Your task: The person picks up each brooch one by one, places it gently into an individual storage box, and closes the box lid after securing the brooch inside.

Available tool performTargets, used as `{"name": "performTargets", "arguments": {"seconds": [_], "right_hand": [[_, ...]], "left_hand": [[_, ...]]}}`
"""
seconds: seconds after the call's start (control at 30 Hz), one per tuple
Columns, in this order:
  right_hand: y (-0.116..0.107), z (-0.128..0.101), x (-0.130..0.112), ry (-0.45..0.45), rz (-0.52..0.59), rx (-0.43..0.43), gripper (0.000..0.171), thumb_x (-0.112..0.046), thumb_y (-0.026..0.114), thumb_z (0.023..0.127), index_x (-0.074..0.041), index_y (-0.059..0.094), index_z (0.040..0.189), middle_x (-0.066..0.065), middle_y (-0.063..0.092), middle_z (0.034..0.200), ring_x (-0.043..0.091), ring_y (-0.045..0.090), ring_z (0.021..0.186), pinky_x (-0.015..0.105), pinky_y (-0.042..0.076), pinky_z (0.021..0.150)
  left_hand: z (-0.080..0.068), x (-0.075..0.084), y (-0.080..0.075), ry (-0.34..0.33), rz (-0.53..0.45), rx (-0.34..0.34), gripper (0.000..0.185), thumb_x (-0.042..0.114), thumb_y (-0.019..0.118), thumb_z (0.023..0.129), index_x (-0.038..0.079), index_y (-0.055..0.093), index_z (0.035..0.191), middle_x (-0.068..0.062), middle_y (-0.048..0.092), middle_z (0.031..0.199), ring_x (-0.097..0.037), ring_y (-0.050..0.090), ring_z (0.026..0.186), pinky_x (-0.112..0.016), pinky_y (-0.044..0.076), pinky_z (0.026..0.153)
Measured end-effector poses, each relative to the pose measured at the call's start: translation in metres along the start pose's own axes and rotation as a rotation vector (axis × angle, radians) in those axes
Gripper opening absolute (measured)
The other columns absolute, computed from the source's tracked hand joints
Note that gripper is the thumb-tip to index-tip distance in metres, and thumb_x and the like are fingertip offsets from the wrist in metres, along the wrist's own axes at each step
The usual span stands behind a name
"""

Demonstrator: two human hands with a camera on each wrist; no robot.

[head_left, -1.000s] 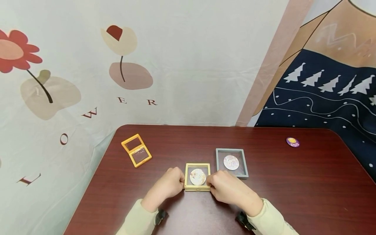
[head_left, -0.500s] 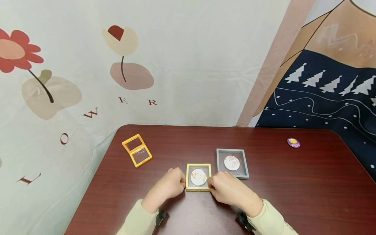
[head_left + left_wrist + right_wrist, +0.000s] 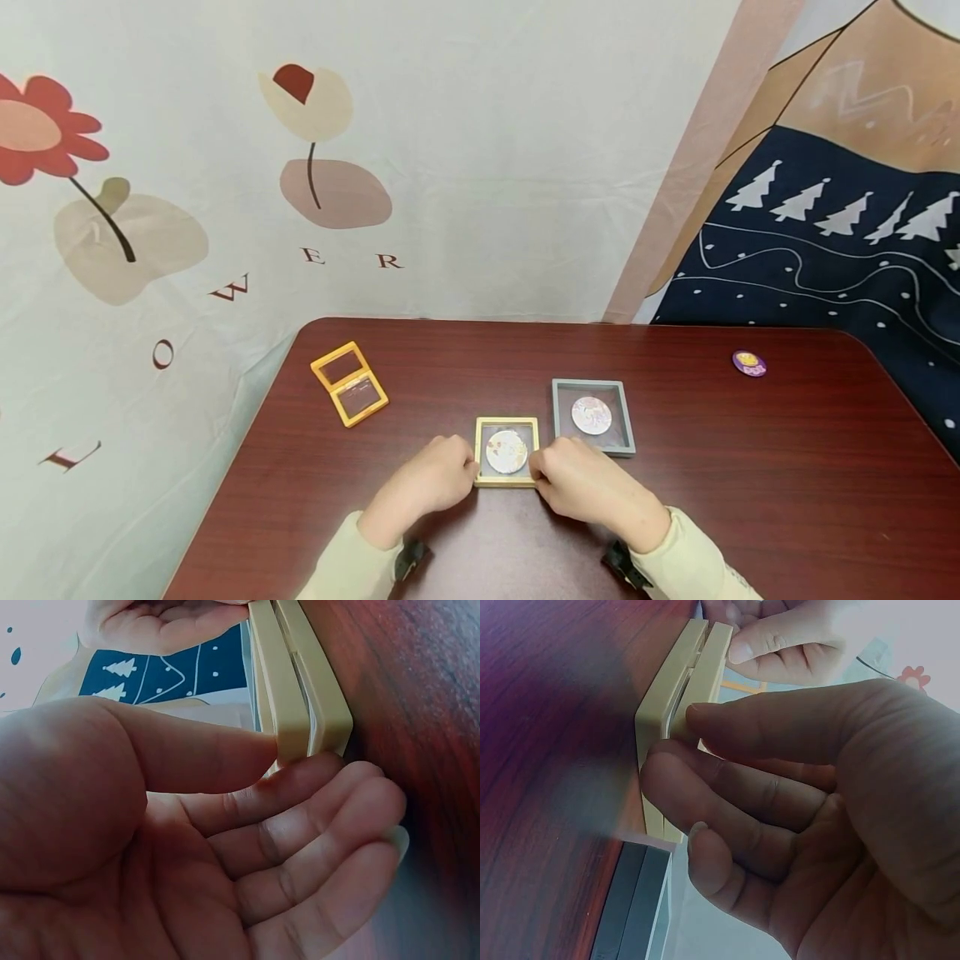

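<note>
A pale yellow square display case (image 3: 507, 481) with a clear window lies flat on the table, a round white patterned badge (image 3: 507, 452) behind the window. My left hand (image 3: 429, 475) pinches its near left corner. My right hand (image 3: 581, 482) pinches the near right side. In the left wrist view the thumb (image 3: 217, 761) lies against the upper half of the case, with the index finger at the lower half. From the right wrist, the thumb (image 3: 757, 724) also sits on the upper half. A narrow gap shows between the two halves along the near side.
Just behind my right hand is a larger grey display case (image 3: 630, 417) holding a round pinkish badge (image 3: 591, 415). An orange-yellow case (image 3: 351, 379) lies unfolded at the back left. On the far right of the table (image 3: 765, 467) is a purple badge (image 3: 748, 363).
The case's near edge looks thinner than a second ago, its upper part lower. My left hand has shifted slightly toward the near left corner; my right hand keeps its place.
</note>
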State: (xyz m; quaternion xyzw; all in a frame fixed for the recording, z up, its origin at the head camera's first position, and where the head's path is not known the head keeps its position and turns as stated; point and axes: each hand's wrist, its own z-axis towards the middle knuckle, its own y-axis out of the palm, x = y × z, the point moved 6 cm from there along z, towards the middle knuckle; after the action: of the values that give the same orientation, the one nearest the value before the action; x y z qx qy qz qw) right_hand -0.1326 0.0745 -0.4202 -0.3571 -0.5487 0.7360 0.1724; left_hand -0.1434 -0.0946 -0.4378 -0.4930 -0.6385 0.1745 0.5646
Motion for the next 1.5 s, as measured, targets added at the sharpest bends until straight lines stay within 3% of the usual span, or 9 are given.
{"name": "performTargets", "arguments": {"seconds": [0.77, 0.97, 1.07, 1.13, 1.3, 1.5], "right_hand": [[-0.003, 0.0, 0.002, -0.009, 0.009, -0.004, 0.039, 0.0, 0.074, 0.084, -0.022, 0.05, 0.062, -0.013, 0.04, 0.056, 0.003, 0.036, 0.053, 0.023, 0.033, 0.048], [-0.027, -0.004, 0.014, 0.029, 0.026, 0.098, 0.019, -0.004, 0.075, 0.087, -0.018, 0.068, 0.076, -0.015, 0.057, 0.066, 0.0, 0.046, 0.06, 0.025, 0.044, 0.055], [-0.04, -0.012, 0.028, 0.062, -0.006, 0.191, 0.011, -0.006, 0.078, 0.086, -0.016, 0.075, 0.085, -0.014, 0.065, 0.075, 0.0, 0.054, 0.065, 0.027, 0.049, 0.058], [-0.048, -0.02, 0.039, 0.061, -0.045, 0.277, 0.01, -0.006, 0.08, 0.084, -0.014, 0.077, 0.088, -0.011, 0.069, 0.08, 0.003, 0.06, 0.067, 0.03, 0.052, 0.059], [-0.065, -0.041, 0.07, 0.071, -0.135, 0.452, 0.017, -0.01, 0.083, 0.08, -0.01, 0.076, 0.096, 0.001, 0.075, 0.094, 0.017, 0.07, 0.081, 0.04, 0.057, 0.065], [-0.08, -0.066, 0.112, 0.158, -0.19, 0.463, 0.035, -0.017, 0.082, 0.083, -0.001, 0.073, 0.113, 0.014, 0.073, 0.112, 0.034, 0.068, 0.103, 0.053, 0.055, 0.085]], "left_hand": [[0.002, -0.001, 0.001, 0.028, -0.025, 0.022, 0.05, 0.003, 0.063, 0.096, 0.017, 0.04, 0.055, 0.006, 0.028, 0.055, -0.011, 0.031, 0.051, -0.028, 0.028, 0.049], [0.011, -0.011, 0.008, 0.056, -0.024, 0.042, 0.046, 0.004, 0.061, 0.095, 0.017, 0.042, 0.055, 0.006, 0.03, 0.056, -0.013, 0.032, 0.051, -0.03, 0.03, 0.048], [0.014, -0.016, 0.012, 0.061, -0.014, 0.048, 0.046, 0.005, 0.062, 0.096, 0.018, 0.042, 0.056, 0.006, 0.029, 0.057, -0.013, 0.033, 0.051, -0.03, 0.031, 0.048], [0.011, -0.011, 0.008, 0.032, -0.027, 0.036, 0.047, 0.005, 0.063, 0.096, 0.016, 0.043, 0.055, 0.004, 0.03, 0.056, -0.014, 0.034, 0.051, -0.031, 0.031, 0.049], [0.005, -0.004, 0.003, 0.005, -0.015, 0.023, 0.049, 0.006, 0.063, 0.097, 0.017, 0.042, 0.054, 0.006, 0.03, 0.055, -0.012, 0.033, 0.051, -0.03, 0.031, 0.05], [0.002, 0.0, 0.0, 0.025, -0.045, 0.023, 0.048, 0.004, 0.063, 0.096, 0.017, 0.041, 0.055, 0.006, 0.03, 0.055, -0.011, 0.031, 0.051, -0.027, 0.028, 0.049]]}}
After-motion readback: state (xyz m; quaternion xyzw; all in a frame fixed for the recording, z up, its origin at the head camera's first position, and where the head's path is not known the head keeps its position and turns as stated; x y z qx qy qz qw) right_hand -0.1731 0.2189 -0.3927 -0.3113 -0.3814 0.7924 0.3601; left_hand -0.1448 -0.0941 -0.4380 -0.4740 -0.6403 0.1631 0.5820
